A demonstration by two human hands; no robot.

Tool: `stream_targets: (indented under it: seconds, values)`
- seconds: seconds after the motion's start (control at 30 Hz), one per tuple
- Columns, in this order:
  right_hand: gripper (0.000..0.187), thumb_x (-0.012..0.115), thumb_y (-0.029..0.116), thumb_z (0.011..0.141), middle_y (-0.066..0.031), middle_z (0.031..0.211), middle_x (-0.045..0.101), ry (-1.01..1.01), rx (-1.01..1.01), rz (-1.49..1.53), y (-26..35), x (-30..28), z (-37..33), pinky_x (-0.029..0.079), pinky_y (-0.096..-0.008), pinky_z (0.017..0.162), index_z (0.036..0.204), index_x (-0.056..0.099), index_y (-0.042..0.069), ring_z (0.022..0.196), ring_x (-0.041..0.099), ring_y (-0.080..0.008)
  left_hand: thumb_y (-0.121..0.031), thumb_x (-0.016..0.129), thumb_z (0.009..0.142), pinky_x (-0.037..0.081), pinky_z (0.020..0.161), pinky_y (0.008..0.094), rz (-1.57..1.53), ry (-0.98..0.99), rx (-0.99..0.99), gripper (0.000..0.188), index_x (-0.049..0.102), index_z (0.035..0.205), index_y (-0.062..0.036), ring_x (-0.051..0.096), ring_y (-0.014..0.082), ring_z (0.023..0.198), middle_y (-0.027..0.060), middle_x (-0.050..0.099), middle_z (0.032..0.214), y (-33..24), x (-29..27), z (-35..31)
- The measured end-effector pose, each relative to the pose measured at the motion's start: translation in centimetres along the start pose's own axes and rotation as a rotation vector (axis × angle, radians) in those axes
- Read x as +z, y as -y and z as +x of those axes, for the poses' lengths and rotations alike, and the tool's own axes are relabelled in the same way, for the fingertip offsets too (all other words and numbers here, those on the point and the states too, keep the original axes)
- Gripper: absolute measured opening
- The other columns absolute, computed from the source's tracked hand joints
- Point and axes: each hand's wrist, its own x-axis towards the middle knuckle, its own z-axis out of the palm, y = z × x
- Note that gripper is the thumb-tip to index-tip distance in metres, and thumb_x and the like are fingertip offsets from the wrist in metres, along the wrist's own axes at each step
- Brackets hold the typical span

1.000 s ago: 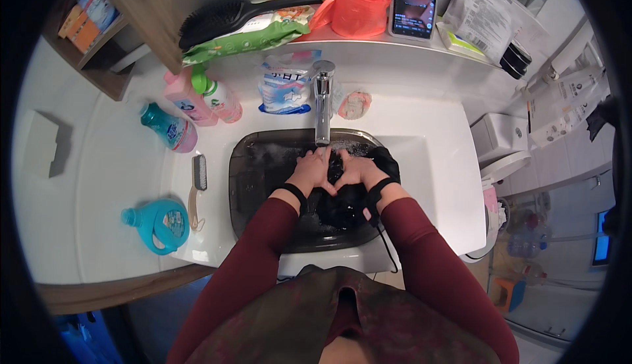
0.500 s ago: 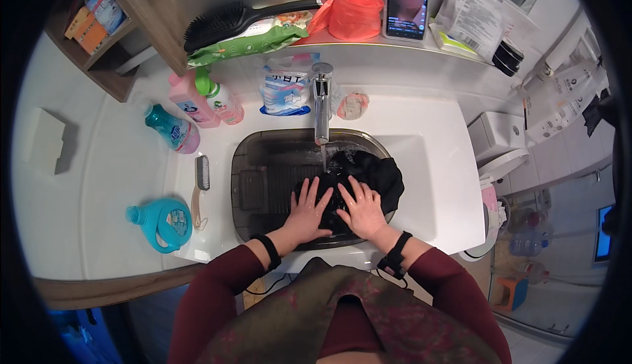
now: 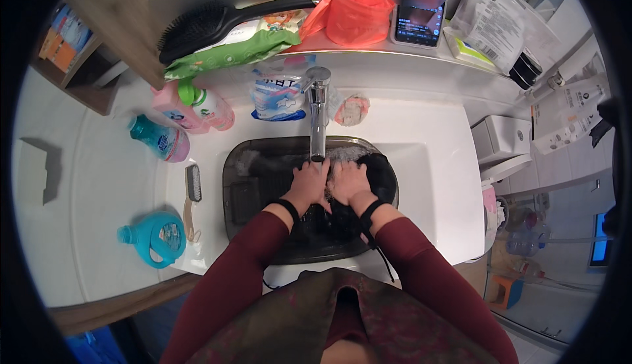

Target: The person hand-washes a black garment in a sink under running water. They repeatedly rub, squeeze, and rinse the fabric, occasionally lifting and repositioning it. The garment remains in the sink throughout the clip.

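Observation:
A dark see-through basin [image 3: 232,214] with a ribbed washboard part stands in the white sink, holding water and a soaked black garment [image 3: 378,174]. From the chrome tap [image 3: 318,110] water falls between my hands. My left hand [image 3: 307,187] presses on the wet cloth just below the spout, thumb apart from the fingers. Close beside it on the right, my right hand [image 3: 349,182] lies on the same cloth with fingers apart, their tips partly hidden by water and fabric. What kind of garment it is cannot be made out.
Left of the basin are a scrubbing brush [image 3: 193,183], a teal detergent jug [image 3: 160,239], a teal-capped bottle [image 3: 161,140] and pink bottles [image 3: 215,110]. A detergent bag [image 3: 278,97] stands behind the tap. The shelf above holds a hairbrush [image 3: 204,28], a red bag roll [image 3: 359,12] and a phone [image 3: 419,18].
Both hands have moved forward with the cloth, under the tap, and closer together. More of the basin's near side shows, and the garment's right part has slipped inside the rim.

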Motion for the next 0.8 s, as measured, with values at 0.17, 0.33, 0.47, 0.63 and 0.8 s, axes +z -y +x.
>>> stream_targets:
  seconds: [0.17,0.33,0.47,0.63,0.8]
  values:
    - [0.074,0.060,0.053,0.086,-0.0191,0.139,0.061,0.246,0.175,0.370,-2.5,0.0,4.3,0.028,-0.0560,0.115,0.142,0.051,0.005,0.136,0.050,-0.0373,-0.046,0.099,0.040,0.040,0.102,0.0682,-0.069,0.004,-0.004,0.137,0.029,0.153,-0.0124,0.041,0.0459,0.138,0.0231,0.043,0.147,0.2,-0.8,-0.2]
    - [0.093,0.072,0.070,0.071,-0.0153,0.133,0.065,0.083,0.169,0.991,-3.5,1.9,3.0,0.030,-0.0459,0.113,0.141,0.056,0.012,0.130,0.057,-0.0326,-0.035,0.095,0.059,0.022,0.116,0.0664,-0.207,-0.296,0.161,0.123,0.025,0.157,-0.0129,0.026,0.0373,0.150,0.0153,0.036,0.157,0.6,1.1,-5.8]
    - [0.064,0.077,0.062,0.074,-0.0103,0.122,0.067,0.021,0.045,0.665,-2.5,0.1,-3.1,0.034,-0.0442,0.106,0.119,0.071,0.017,0.126,0.056,-0.0311,-0.033,0.091,0.067,0.021,0.116,0.0689,-0.470,-0.246,0.111,0.122,0.015,0.160,-0.0140,0.017,0.0425,0.152,0.0178,0.021,0.163,0.5,1.7,-10.2]
    - [0.061,0.073,0.037,0.087,-0.0154,0.155,0.036,-0.260,-0.288,0.103,-0.9,1.1,-12.0,0.028,-0.0645,0.111,0.143,0.050,0.022,0.145,0.030,-0.0398,-0.049,0.088,0.069,0.025,0.109,0.0769,-0.188,-0.047,0.059,0.129,0.006,0.163,-0.0129,0.001,0.0530,0.152,0.0259,-0.002,0.166,-2.4,3.6,-14.1]
    - [0.085,0.068,0.043,0.088,-0.0167,0.158,0.030,-0.173,-0.271,-0.039,-1.6,3.3,-9.8,0.028,-0.0636,0.110,0.155,0.028,0.009,0.144,0.030,-0.0372,-0.061,0.086,0.065,0.014,0.115,0.0733,-0.133,-0.090,-0.001,0.136,0.008,0.161,-0.0052,0.001,0.0579,0.149,0.0337,0.004,0.162,-3.6,4.8,-10.4]
